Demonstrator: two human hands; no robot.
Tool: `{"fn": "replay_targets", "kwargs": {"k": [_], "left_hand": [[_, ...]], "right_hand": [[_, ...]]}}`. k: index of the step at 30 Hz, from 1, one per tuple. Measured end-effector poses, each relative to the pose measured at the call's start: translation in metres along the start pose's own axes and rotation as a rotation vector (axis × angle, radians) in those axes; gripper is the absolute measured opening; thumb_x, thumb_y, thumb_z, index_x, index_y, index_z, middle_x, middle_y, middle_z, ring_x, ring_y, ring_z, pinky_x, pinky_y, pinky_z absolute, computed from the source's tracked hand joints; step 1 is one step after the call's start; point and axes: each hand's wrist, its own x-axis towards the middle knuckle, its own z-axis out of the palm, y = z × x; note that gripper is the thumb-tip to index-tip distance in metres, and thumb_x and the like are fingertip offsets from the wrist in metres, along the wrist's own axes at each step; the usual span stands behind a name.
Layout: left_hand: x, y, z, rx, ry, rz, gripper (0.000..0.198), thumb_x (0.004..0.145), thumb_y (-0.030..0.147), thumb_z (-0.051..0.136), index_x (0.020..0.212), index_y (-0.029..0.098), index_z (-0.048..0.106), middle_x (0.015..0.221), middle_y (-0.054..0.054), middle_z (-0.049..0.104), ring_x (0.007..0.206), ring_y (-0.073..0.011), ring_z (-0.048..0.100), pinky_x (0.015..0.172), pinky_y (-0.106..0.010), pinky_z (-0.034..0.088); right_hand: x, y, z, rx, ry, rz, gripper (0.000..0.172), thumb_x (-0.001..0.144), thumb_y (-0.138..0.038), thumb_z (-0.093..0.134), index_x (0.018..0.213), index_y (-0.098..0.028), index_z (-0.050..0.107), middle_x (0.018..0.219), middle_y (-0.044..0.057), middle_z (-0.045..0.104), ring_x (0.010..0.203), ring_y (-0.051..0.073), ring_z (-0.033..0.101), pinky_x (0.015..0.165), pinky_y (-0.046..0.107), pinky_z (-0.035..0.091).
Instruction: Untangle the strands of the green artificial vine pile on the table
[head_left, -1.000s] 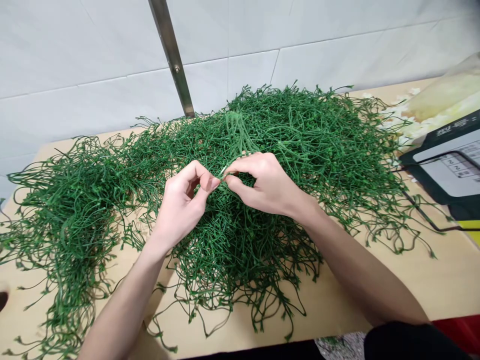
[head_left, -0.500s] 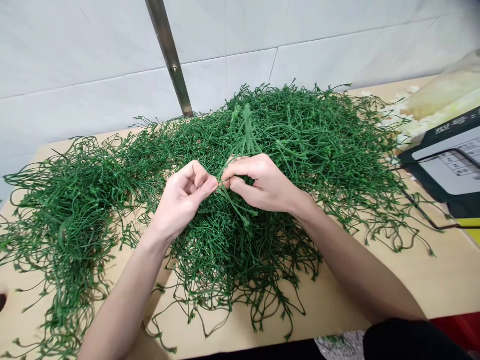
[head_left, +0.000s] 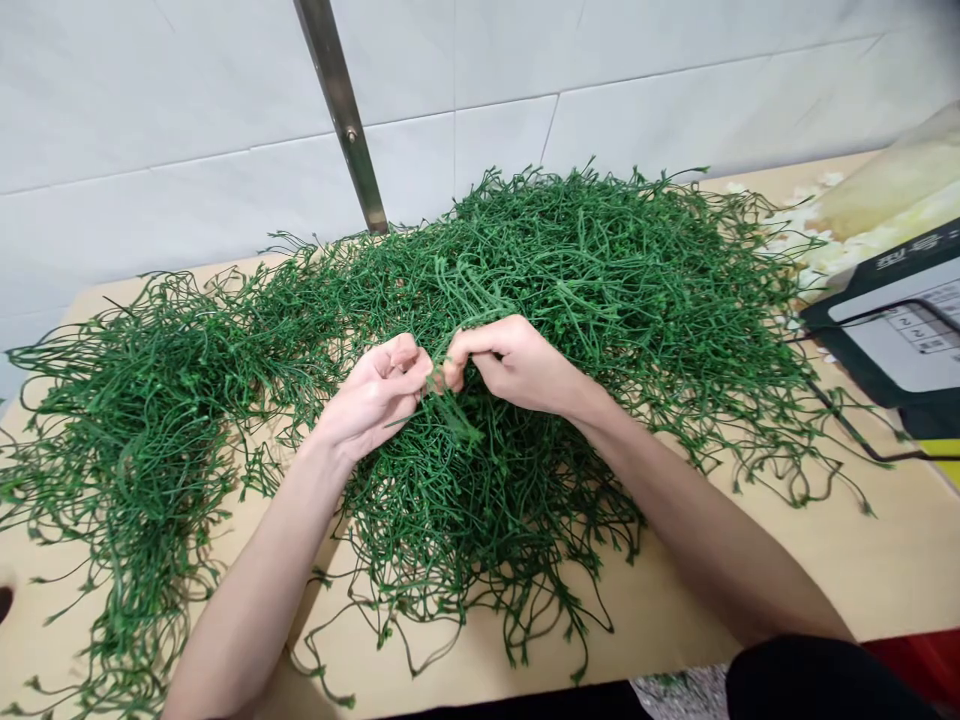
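Head view: the left hand and right hand narrowly pinch a green tuft above the strand heap on the bench. Gathering the tuft seems the step; the next move probably wants a steady grip.

Pale wood-toned table, broad tangled heap of thin green stems across its middle, joined along the back to a smaller heap at the left, loose stem ends straggling over bare surface near the front, white flowers at the far right
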Motion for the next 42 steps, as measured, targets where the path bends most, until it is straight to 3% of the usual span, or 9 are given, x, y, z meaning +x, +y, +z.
{"fn": "replay_targets", "kwargs": {"k": [3,6,10,15,20,25,29,36,42], "left_hand": [[0.001,0.002,-0.001,-0.002,0.017,0.035,0.055,0.055,0.023,0.090,0.061,0.019,0.036,0.057,0.007,0.044,0.054,-0.0052,0.048,0.048,-0.018,0.036],[0.000,0.005,-0.001,0.036,0.058,0.061,0.054,0.058,0.023,0.089,0.061,0.019,0.035,0.057,0.007,0.044,0.053,-0.0044,0.048,0.046,-0.017,0.033],[-0.004,0.008,0.002,0.150,0.119,0.139,0.051,0.061,0.027,0.087,0.064,0.020,0.038,0.061,0.005,0.052,0.057,-0.0070,0.054,0.043,-0.018,0.031],[-0.008,0.008,0.004,0.288,0.113,0.255,0.046,0.065,0.032,0.085,0.066,0.020,0.041,0.063,0.005,0.057,0.057,-0.0077,0.055,0.053,-0.020,0.043],[-0.011,0.009,0.006,0.413,0.124,0.325,0.045,0.067,0.036,0.084,0.072,0.020,0.043,0.065,0.003,0.062,0.062,-0.0096,0.061,0.064,-0.023,0.050],[-0.015,0.012,0.010,0.533,0.135,0.351,0.042,0.070,0.037,0.082,0.073,0.020,0.044,0.066,0.003,0.060,0.061,-0.0085,0.056,0.059,-0.021,0.046],[-0.015,0.011,0.012,0.582,0.098,0.363,0.039,0.075,0.037,0.078,0.071,0.020,0.044,0.068,0.002,0.059,0.061,-0.0089,0.053,0.059,-0.021,0.043],[-0.016,0.006,0.012,0.657,0.075,0.356,0.034,0.078,0.031,0.074,0.069,0.020,0.043,0.069,0.001,0.056,0.062,-0.0104,0.049,0.057,-0.023,0.037],[-0.016,0.005,0.013,0.688,0.063,0.344,0.032,0.078,0.026,0.073,0.067,0.020,0.044,0.066,0.002,0.052,0.060,-0.0107,0.046,0.055,-0.023,0.035]], "right_hand": [[0.000,-0.002,-0.004,0.041,0.024,0.082,0.035,0.069,0.001,0.033,0.069,-0.014,0.065,0.070,0.001,0.070,0.066,0.010,0.062,0.069,0.023,0.046],[0.000,-0.005,-0.006,-0.052,0.060,0.160,0.029,0.075,-0.005,0.041,0.077,-0.013,0.069,0.081,0.003,0.073,0.075,0.012,0.063,0.073,0.025,0.045],[0.001,-0.011,-0.004,-0.074,0.090,0.263,0.023,0.084,-0.019,0.049,0.075,-0.013,0.069,0.078,0.003,0.070,0.073,0.013,0.058,0.071,0.025,0.041],[0.001,-0.016,-0.004,-0.010,0.016,0.243,0.034,0.092,-0.036,0.050,0.075,-0.012,0.068,0.069,0.000,0.060,0.065,0.010,0.048,0.063,0.024,0.036],[0.002,-0.017,-0.006,0.053,-0.026,0.266,0.027,0.086,-0.032,0.056,0.072,-0.012,0.066,0.062,-0.002,0.053,0.058,0.008,0.039,0.055,0.023,0.031],[0.003,-0.015,-0.004,0.127,-0.020,0.308,0.024,0.082,-0.028,0.056,0.063,-0.014,0.058,0.058,-0.004,0.046,0.055,0.007,0.037,0.051,0.023,0.029],[0.003,-0.014,0.000,0.171,-0.094,0.322,0.025,0.078,-0.023,0.053,0.054,-0.016,0.049,0.055,-0.005,0.040,0.051,0.006,0.031,0.048,0.023,0.024],[0.000,-0.013,0.000,0.086,-0.130,0.288,0.031,0.079,-0.025,0.053,0.050,-0.015,0.057,0.053,-0.001,0.050,0.056,0.009,0.042,0.055,0.024,0.032],[-0.002,-0.013,0.003,0.023,-0.064,0.259,0.025,0.075,-0.023,0.056,0.052,-0.014,0.059,0.060,0.001,0.056,0.056,0.008,0.042,0.056,0.026,0.034]]}}
